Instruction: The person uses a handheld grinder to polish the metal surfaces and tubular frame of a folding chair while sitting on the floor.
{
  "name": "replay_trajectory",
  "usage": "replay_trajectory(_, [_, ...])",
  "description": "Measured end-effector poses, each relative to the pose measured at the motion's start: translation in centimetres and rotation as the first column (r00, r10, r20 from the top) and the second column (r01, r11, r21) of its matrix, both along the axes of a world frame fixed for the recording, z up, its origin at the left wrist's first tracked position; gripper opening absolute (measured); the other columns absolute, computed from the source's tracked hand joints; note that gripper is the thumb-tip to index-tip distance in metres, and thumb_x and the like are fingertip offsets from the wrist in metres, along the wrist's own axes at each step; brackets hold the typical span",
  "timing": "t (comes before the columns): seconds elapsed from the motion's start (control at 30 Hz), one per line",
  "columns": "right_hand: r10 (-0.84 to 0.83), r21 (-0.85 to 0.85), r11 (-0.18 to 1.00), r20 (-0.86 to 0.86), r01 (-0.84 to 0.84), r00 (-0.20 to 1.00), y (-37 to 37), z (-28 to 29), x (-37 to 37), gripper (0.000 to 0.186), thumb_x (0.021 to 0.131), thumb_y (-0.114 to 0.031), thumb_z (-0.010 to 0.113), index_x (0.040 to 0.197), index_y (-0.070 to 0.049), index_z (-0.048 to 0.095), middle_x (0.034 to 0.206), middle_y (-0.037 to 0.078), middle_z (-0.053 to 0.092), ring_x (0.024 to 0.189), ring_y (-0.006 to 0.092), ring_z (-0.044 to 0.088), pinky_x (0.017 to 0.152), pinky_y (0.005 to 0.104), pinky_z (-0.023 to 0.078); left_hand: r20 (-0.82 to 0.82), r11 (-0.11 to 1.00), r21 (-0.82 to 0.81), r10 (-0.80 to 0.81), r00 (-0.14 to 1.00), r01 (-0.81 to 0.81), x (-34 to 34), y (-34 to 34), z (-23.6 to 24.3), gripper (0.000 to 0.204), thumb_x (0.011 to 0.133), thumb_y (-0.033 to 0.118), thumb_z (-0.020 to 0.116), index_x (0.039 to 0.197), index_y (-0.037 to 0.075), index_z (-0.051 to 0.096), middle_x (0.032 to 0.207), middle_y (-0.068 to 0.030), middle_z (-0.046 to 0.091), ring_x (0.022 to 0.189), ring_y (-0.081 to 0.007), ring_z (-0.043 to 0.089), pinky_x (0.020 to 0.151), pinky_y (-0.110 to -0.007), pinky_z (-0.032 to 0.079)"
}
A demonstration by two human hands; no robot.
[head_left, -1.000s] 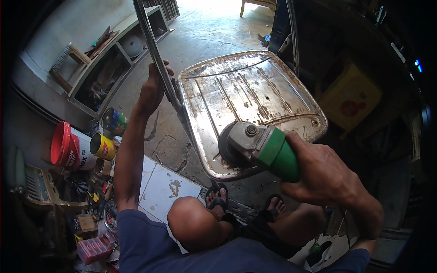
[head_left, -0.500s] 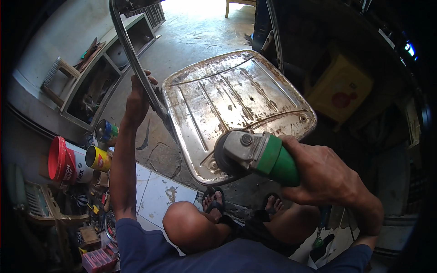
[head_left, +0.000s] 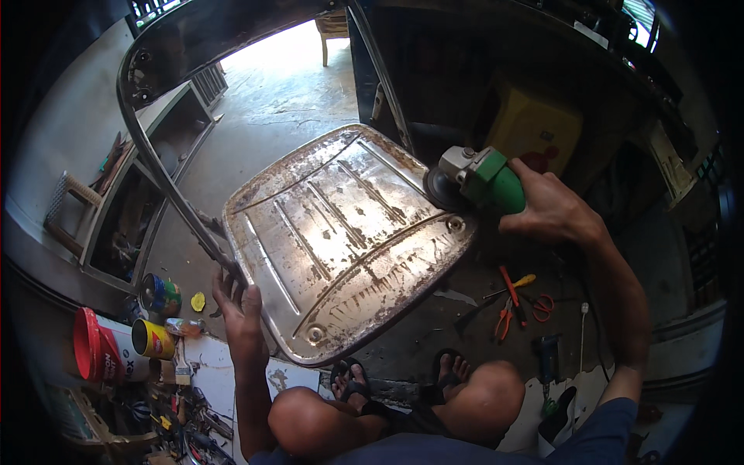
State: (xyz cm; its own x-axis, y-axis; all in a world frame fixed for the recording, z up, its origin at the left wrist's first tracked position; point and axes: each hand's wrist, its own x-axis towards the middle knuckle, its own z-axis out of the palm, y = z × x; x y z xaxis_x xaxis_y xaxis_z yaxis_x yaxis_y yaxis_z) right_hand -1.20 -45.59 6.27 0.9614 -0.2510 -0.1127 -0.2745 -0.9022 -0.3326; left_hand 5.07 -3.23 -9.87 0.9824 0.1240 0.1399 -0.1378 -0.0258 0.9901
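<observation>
A folding chair's rusty, ribbed metal seat (head_left: 338, 240) lies tilted in front of me, its bare tubular frame (head_left: 179, 199) rising behind it to a dark backrest (head_left: 218, 39). My left hand (head_left: 242, 313) grips the chair at the seat's near left side, where frame and seat meet. My right hand (head_left: 550, 205) holds a green angle grinder (head_left: 490, 178) with its dark disc at the right edge of the seat, above the bolt hole in the near right corner. The disc's underside is hidden.
Red-white bucket (head_left: 97, 342), yellow can (head_left: 152, 339) and cluttered tools crowd the left. Pliers (head_left: 505, 318), scissors (head_left: 542, 308) and a drill (head_left: 549, 358) lie on the right floor. A shelf unit (head_left: 132, 225) lines the left wall; a yellow plastic object (head_left: 532, 116) stands in shadow behind the grinder.
The grinder has moved from the seat's lower middle up to its right edge. My left hand has shifted down the frame. The seat has turned and more of the backrest shows.
</observation>
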Motion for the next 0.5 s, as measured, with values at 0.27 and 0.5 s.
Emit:
replay_trajectory(0.27, [-0.255,0.401,0.907,0.277,0.129,0.927,-8.3,-10.6,-1.4,0.073,0.068,-0.029,0.079,0.129,0.001,0.053,0.103,0.020,0.069,0.097,0.0304,0.070,0.084,0.0404,0.055,-0.016,0.979,-0.171,-0.112,0.994,0.107,-1.7,-2.3,0.8,0.069,0.096,0.003,0.062,0.157,-0.005,0.031,0.163,-0.0263,0.027,0.151,-0.0297,0.030,0.123,-0.038,0.026])
replay_trajectory(0.5, [-0.520,0.985,0.172,0.118,-0.031,0.846,-7.1,-23.4,-7.2,0.049,0.077,-0.024,0.075,0.116,0.000,0.057,0.087,0.013,0.066,0.068,0.0214,0.070,0.058,0.0335,0.058,0.089,0.984,0.141,-0.125,0.988,0.112,5.7,3.9,-0.7,0.062,0.096,0.006,0.067,0.152,0.000,0.043,0.159,-0.0182,0.039,0.143,-0.0259,0.044,0.113,-0.035,0.041])
